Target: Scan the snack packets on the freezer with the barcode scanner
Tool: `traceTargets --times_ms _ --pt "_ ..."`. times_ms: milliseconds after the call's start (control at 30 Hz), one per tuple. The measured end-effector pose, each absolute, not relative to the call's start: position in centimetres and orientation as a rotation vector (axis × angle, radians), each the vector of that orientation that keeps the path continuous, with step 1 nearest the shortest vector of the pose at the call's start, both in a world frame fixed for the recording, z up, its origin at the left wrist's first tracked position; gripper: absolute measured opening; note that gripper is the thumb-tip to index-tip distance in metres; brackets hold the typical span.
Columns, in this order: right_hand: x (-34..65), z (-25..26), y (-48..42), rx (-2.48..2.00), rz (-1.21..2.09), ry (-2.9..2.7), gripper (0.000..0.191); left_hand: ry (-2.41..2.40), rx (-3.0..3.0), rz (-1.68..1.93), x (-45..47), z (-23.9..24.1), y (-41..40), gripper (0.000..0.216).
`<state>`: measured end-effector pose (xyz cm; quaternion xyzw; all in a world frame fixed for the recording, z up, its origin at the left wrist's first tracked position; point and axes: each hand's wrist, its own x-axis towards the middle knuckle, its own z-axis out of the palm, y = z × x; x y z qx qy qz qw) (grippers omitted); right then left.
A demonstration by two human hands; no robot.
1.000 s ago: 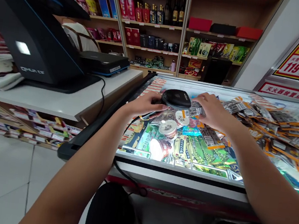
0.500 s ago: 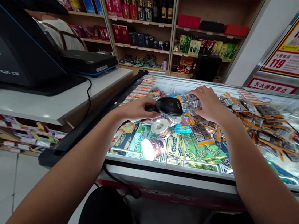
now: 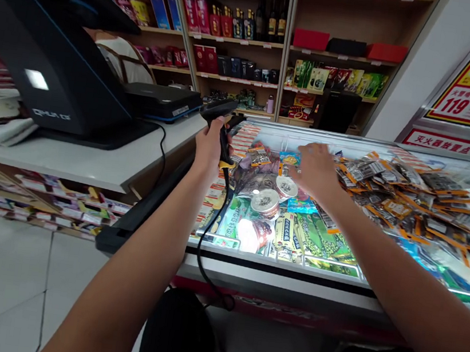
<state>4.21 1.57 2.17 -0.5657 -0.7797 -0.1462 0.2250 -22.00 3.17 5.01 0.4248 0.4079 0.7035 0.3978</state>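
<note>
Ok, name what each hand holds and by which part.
Left hand grips the barcode scanner by its handle. Right hand lies on the snack packets; whether it grips one cannot be told.

left hand [image 3: 210, 144] fisted, right hand [image 3: 316, 172] flat

Freezer [image 3: 291, 278] as reference: snack packets [image 3: 406, 193] piled on its lid, scanner [image 3: 220, 113] above its left edge, counter [image 3: 89, 162] left, shelves [image 3: 252, 42] behind.
</note>
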Motion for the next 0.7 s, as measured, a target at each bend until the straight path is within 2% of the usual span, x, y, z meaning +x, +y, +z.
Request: traceTargets --times_ms 133,233,300,433,600,700 --pt "-3.2 0.8 4.0 -1.454 0.016 -2.277 0.065 1.013 1.001 1.822 -22.5 4.7 3.1 0.042" --pt "-6.4 -0.5 7.0 -1.664 0.034 -2.193 0.078 1.016 1.007 1.810 -22.7 4.6 3.0 0.040" --pt "-7.2 -1.0 8.6 -1.763 0.027 -2.174 0.071 1.032 1.033 1.789 -22.8 4.7 2.8 0.038" --pt "-6.1 -0.6 9.0 -1.684 -0.050 -2.210 0.060 1.044 1.209 1.655 -22.5 4.7 2.5 0.034" --pt "-1.1 0.9 6.3 -1.294 -0.076 -2.371 0.080 0.883 1.571 1.376 -21.6 5.3 1.2 0.030" --pt "3.2 1.3 4.3 -1.159 -0.016 -2.433 0.082 0.778 1.822 1.073 -21.5 6.2 -0.2 0.030"
